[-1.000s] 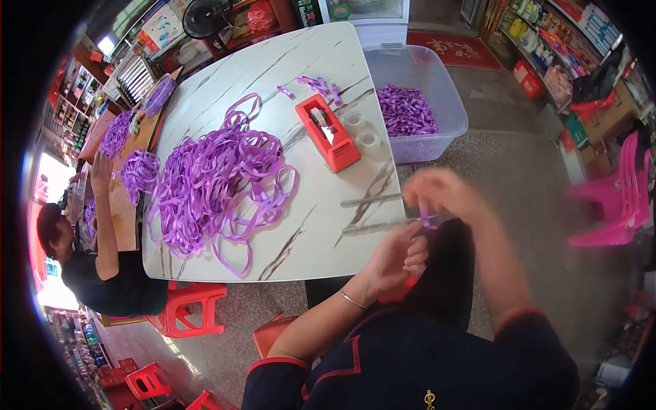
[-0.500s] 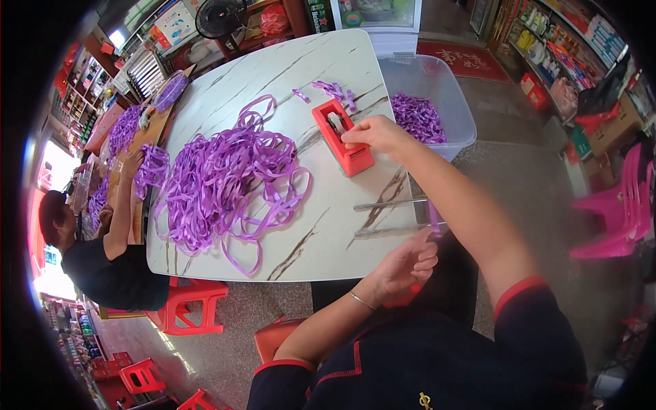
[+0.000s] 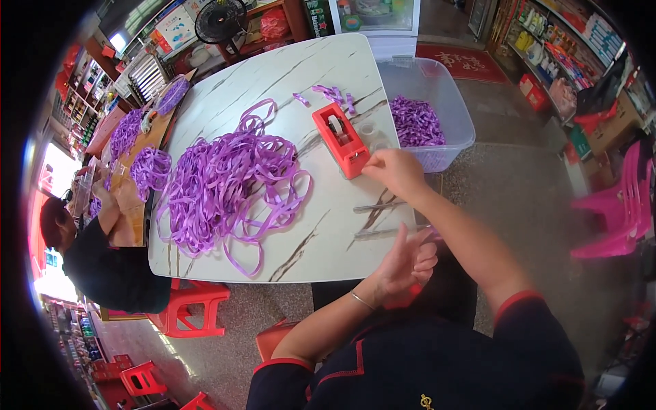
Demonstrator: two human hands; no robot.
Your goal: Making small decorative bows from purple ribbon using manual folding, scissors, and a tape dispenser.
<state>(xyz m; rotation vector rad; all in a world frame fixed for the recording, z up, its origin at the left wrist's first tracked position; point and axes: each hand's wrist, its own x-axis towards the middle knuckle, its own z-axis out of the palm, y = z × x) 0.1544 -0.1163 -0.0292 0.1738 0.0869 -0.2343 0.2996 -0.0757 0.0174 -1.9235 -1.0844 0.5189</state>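
Note:
My right hand [image 3: 396,172] has its thumb and forefinger pinched together just beside the front end of a red tape dispenser [image 3: 353,160]; anything between the fingertips is too small to make out. The dispenser stands on the table and carries a roll of tape [image 3: 335,125]. Close to the table's near edge, my left hand [image 3: 408,265] is curled closed with its thumb pointing up. A short stretch of purple ribbon [image 3: 429,231] shows at its fingers, partly hidden by them. Two thin metal rods [image 3: 380,234] jut over the tabletop by that hand.
A big tangled heap of purple ribbon [image 3: 225,178] covers the table's left part. Several short ribbon pieces [image 3: 331,93] lie beyond the dispenser. A clear plastic bin [image 3: 456,142] holding many pieces stands at right. Another person [image 3: 113,266] works at a wooden table, left.
My right hand has moved from over the dispenser toward me, to its front end. The left hand's thumb has lifted. At the left, the other person's arm has lowered.

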